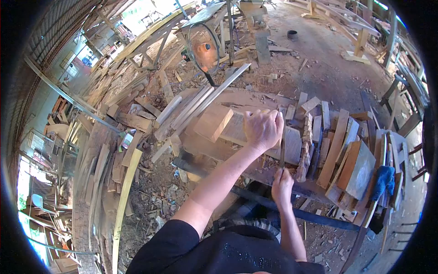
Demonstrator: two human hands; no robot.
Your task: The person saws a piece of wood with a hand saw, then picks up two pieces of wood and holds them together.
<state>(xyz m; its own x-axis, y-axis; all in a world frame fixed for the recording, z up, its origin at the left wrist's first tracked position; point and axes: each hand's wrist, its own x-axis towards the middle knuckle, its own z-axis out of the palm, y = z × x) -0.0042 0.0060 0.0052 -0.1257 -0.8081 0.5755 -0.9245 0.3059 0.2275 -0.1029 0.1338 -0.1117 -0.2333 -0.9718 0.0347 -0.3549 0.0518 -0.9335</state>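
My left hand point(264, 130) is closed in a fist, knuckles up, at the far end of a long, thin, file-like bar point(283, 148). Around the near end of that bar, my right hand point(283, 179) is wrapped. The bar runs nearly straight away from me and crosses over a broad, curved wooden piece point(292, 145) lying on the workbench point(260, 172). Left of my left hand sits a thick wood block point(213, 122). The fingers of my left hand are mostly hidden beneath the fist.
Cut wood pieces point(335, 148) crowd the bench's right side, with a blue cloth point(383, 182) on them. Long strips point(207, 100) lie at the back left, before a round-framed fan point(203, 50). Scrap boards point(102, 169) are piled at left. A black bucket point(292, 34) stands farther off.
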